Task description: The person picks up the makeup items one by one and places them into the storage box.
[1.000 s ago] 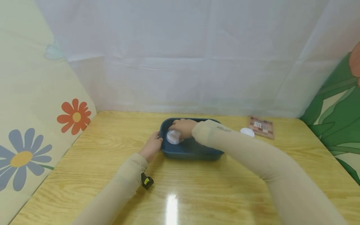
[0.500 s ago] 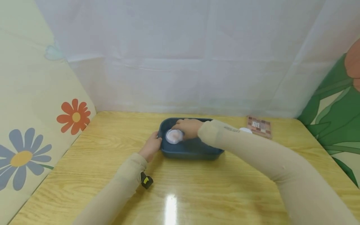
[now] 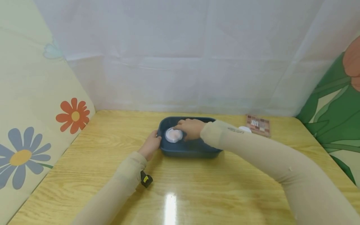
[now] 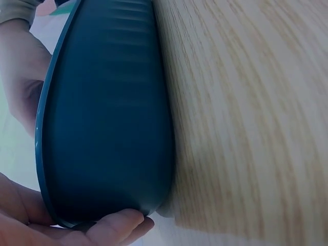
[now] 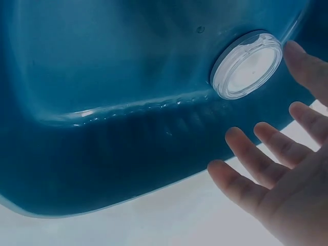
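Observation:
A dark blue plastic basin [image 3: 191,154] stands on the wooden table. My left hand [image 3: 152,144] grips its left end; in the left wrist view the fingers [image 4: 115,226] bend round the wall by the rim. Inside the basin, toward the left, lies a round, shallow clear-lidded jar [image 3: 173,135] with pale pink contents. My right hand [image 3: 192,128] is over the basin just right of the jar. In the right wrist view its fingers are spread and extended, with the thumb close to the jar [image 5: 248,69] and nothing held. My right forearm covers the basin's right end.
Right of the basin, a white round disc [image 3: 245,129] is partly hidden by my right sleeve. Beside it lies a flat brown checked case [image 3: 258,125] with lettering. A white cloth [image 3: 157,84] hangs behind the table, and flower-printed panels [image 3: 31,103] flank it.
My right hand has let go of the jar and drawn slightly right, showing more of the jar in the basin. The left hand has kept its grip on the basin.

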`<state>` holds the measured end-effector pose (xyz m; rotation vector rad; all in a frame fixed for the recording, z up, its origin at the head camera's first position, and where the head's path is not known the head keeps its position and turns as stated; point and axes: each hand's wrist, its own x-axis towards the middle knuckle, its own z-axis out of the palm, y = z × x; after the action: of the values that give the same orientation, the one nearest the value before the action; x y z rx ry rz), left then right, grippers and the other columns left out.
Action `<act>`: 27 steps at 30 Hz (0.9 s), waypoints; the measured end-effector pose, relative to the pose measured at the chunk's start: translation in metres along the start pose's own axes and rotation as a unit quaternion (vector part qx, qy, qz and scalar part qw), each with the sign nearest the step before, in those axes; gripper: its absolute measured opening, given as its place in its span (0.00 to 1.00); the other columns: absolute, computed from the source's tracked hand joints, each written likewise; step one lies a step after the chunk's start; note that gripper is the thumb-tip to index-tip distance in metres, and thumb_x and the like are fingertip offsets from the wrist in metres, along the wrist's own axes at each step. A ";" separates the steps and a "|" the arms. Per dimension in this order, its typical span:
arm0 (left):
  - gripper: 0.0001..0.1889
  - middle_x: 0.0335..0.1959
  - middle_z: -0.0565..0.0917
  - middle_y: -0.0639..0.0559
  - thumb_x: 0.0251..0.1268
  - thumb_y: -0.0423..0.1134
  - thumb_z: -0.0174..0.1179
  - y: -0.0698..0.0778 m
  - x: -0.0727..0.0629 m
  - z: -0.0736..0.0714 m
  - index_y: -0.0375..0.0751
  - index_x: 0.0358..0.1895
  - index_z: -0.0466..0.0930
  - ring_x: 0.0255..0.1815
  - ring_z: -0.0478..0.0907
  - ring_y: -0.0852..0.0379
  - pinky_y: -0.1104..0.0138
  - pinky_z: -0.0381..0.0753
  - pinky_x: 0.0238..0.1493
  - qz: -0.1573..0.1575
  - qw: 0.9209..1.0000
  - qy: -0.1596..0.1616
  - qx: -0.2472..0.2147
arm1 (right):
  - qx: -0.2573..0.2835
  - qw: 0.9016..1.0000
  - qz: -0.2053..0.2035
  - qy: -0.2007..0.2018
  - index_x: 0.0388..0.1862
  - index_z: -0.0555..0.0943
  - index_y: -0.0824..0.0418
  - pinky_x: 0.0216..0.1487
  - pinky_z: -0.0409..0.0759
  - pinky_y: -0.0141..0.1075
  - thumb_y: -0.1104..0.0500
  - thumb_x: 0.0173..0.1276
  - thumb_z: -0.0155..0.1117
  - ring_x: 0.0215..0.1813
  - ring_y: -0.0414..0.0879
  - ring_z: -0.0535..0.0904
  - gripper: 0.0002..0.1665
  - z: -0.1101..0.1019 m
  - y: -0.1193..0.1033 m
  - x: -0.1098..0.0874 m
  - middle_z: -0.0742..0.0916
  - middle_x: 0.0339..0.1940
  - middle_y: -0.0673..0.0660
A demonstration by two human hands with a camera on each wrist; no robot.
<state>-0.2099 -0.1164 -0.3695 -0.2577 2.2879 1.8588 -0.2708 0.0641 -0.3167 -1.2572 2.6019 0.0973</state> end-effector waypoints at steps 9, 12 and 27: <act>0.25 0.73 0.56 0.29 0.75 0.28 0.31 0.000 0.001 -0.001 0.25 0.73 0.49 0.72 0.56 0.37 0.49 0.61 0.71 -0.005 1.000 -0.005 -0.004 | -0.002 1.000 -0.003 0.005 0.71 0.69 0.61 0.63 0.73 0.48 0.58 0.62 0.72 0.64 0.58 0.71 0.39 -0.003 -0.002 -0.007 0.74 0.66 0.63; 0.25 0.72 0.56 0.29 0.75 0.28 0.32 -0.001 0.001 0.000 0.24 0.73 0.50 0.72 0.57 0.37 0.49 0.61 0.71 -0.003 1.000 -0.005 -0.004 | -0.008 1.000 -0.005 0.008 0.70 0.69 0.61 0.63 0.73 0.48 0.58 0.62 0.72 0.64 0.58 0.72 0.39 -0.002 0.000 -0.009 0.74 0.66 0.63; 0.25 0.72 0.58 0.29 0.75 0.28 0.33 0.000 0.001 0.000 0.24 0.73 0.50 0.70 0.59 0.37 0.49 0.63 0.69 0.001 1.000 0.000 0.005 | -0.030 1.000 0.000 0.004 0.71 0.69 0.60 0.62 0.74 0.48 0.57 0.62 0.71 0.63 0.58 0.72 0.39 0.000 0.004 -0.020 0.74 0.66 0.63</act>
<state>-0.2106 -0.1164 -0.3698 -0.2545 2.2980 1.8491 -0.2619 0.0818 -0.3120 -1.2802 2.6236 0.1730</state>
